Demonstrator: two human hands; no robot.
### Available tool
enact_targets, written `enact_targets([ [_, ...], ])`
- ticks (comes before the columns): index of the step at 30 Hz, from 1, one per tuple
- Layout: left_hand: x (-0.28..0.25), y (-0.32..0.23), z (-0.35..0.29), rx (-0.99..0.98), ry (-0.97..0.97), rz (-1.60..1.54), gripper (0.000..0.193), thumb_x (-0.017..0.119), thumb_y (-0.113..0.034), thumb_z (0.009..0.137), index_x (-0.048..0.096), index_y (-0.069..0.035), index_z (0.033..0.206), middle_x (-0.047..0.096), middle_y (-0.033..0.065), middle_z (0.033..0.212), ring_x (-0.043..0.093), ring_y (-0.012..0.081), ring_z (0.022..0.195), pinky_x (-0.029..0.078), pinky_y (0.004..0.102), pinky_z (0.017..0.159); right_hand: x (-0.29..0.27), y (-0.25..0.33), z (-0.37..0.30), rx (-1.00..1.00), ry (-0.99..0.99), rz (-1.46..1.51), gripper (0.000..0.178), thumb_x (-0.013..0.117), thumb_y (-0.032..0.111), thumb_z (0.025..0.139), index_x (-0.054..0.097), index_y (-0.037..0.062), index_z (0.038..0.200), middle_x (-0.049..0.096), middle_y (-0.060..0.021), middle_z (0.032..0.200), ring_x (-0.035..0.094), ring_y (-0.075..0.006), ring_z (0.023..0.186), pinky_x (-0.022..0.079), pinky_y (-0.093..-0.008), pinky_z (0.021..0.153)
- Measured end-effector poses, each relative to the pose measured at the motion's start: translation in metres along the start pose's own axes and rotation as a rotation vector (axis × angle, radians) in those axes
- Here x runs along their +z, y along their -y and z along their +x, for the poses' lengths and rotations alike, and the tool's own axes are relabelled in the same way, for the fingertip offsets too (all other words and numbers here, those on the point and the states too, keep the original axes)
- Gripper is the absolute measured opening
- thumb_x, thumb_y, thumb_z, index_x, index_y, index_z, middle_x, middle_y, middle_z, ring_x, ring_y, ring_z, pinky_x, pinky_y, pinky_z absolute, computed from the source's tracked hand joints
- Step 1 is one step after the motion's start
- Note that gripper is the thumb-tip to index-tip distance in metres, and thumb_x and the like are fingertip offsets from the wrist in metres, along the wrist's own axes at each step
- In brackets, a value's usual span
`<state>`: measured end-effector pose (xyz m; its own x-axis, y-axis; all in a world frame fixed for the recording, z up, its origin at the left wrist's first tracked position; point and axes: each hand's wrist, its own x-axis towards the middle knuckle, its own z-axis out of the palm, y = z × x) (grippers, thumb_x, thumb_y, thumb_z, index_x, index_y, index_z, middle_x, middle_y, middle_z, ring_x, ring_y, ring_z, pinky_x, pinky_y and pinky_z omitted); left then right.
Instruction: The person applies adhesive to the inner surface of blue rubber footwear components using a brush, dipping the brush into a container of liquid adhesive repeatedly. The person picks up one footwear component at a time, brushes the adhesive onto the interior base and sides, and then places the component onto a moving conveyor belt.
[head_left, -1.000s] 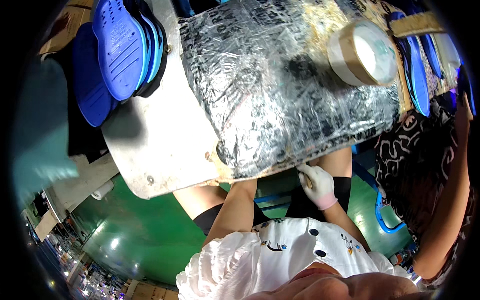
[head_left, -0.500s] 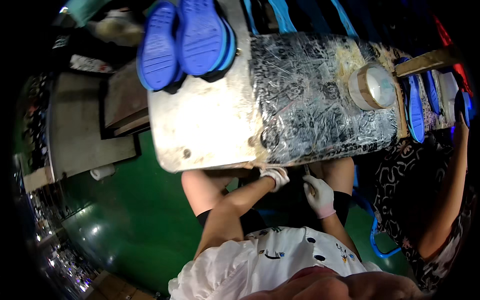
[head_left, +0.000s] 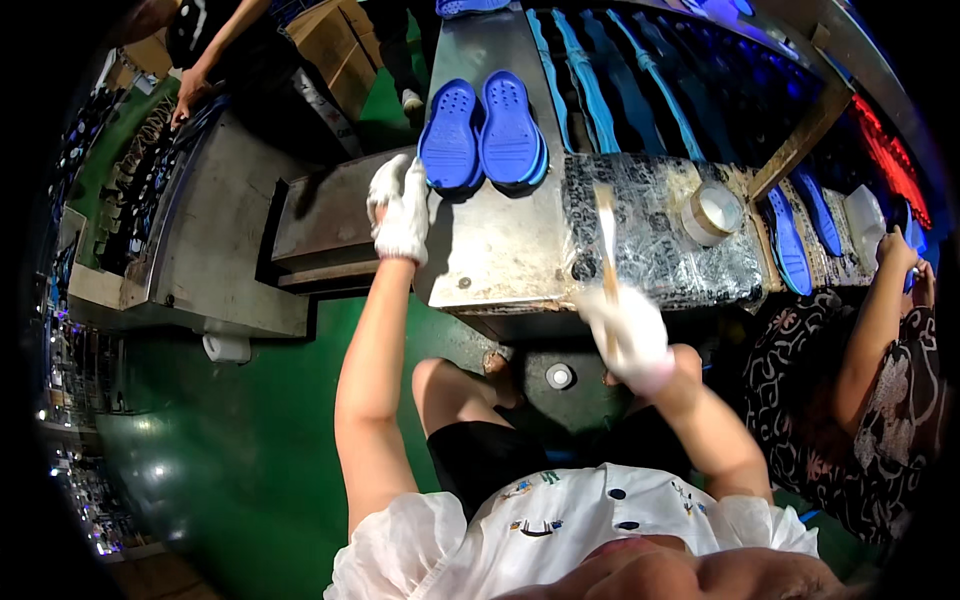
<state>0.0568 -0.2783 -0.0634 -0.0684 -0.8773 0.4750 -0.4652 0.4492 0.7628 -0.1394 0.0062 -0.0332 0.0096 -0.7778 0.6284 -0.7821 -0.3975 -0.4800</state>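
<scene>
My right grip (head_left: 630, 335) is clamped on a brush (head_left: 606, 235) angled over the foil-covered table (head_left: 500, 250); my left grip (head_left: 400, 205), fingers apart, reaches beside the blue soles (head_left: 485, 135).

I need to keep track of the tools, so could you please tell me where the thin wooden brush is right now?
In the head view, the thin wooden brush is held upright in the gloved right hand, over the foil-covered bench, left of the tape roll.

Glossy green floor (head_left: 240, 470) extends below and to the left of both hands, reflecting overhead light. Grey metal bench (head_left: 220, 250) stands left of them. Cardboard boxes (head_left: 330, 40) sit beyond, upper left.
</scene>
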Motion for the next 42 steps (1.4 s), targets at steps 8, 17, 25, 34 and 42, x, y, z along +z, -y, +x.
enact_targets([
  [8, 0.058, -0.017, 0.071, -0.396, 0.26, -0.323, 0.057, 0.062, -0.041, 0.09, 0.053, -0.004, 0.133, 0.055, 0.0175, 0.133, 0.051, 0.0271, 0.125, 0.039, 0.0393, 0.104, 0.096, -0.134, 0.189, 0.664, -0.063, -0.227, 0.044, 0.054, 0.02, 0.092, 0.042, 0.0175, 0.134, 0.063, -0.0206, 0.108, 0.062, -0.0421, 0.097, 0.049, -0.0508, 0.083],
  [17, 0.029, -0.019, -0.009, -0.199, 0.306, -0.121, 0.047, 0.049, -0.03, 0.097, 0.049, -0.004, 0.136, 0.059, 0.0215, 0.127, 0.058, 0.0342, 0.116, 0.044, 0.0369, 0.098, 0.089, -0.116, 0.134, 0.62, 0.033, -0.296, 0.037, 0.055, 0.014, 0.09, 0.051, 0.0152, 0.127, 0.066, -0.0198, 0.095, 0.063, -0.0403, 0.089, 0.049, -0.0486, 0.079],
  [25, 0.0, -0.069, -0.043, 0.378, -0.02, 0.169, 0.044, 0.064, -0.032, 0.09, 0.06, 0.003, 0.117, 0.06, 0.0235, 0.117, 0.056, 0.0379, 0.111, 0.044, 0.0422, 0.097, 0.058, -0.079, 0.118, 0.524, -0.135, -0.396, 0.035, 0.061, 0.01, 0.084, 0.051, 0.0069, 0.118, 0.065, -0.0213, 0.097, 0.063, -0.0387, 0.092, 0.05, -0.0483, 0.08],
  [34, -0.039, -0.189, -0.174, -0.396, 0.567, -0.602, 0.042, 0.07, -0.017, 0.088, 0.048, -0.001, 0.119, 0.062, 0.0025, 0.088, 0.054, 0.0075, 0.072, 0.048, 0.0239, 0.063, -0.006, 0.017, 0.021, 0.223, -0.401, -0.07, 0.046, 0.069, 0.004, 0.081, 0.051, 0.0074, 0.123, 0.065, -0.0129, 0.089, 0.065, -0.0299, 0.08, 0.053, -0.0376, 0.073],
  [42, -0.022, -0.125, -0.331, -0.429, 0.708, -0.473, 0.038, 0.073, -0.017, 0.086, 0.053, 0.0, 0.114, 0.066, 0.0063, 0.093, 0.059, 0.0095, 0.075, 0.051, 0.0265, 0.067, -0.098, 0.021, -0.081, 0.008, -0.358, -0.035, 0.027, 0.062, -0.003, 0.082, 0.063, -0.0004, 0.109, 0.065, -0.0116, 0.076, 0.063, -0.0252, 0.067, 0.052, -0.0328, 0.063],
])
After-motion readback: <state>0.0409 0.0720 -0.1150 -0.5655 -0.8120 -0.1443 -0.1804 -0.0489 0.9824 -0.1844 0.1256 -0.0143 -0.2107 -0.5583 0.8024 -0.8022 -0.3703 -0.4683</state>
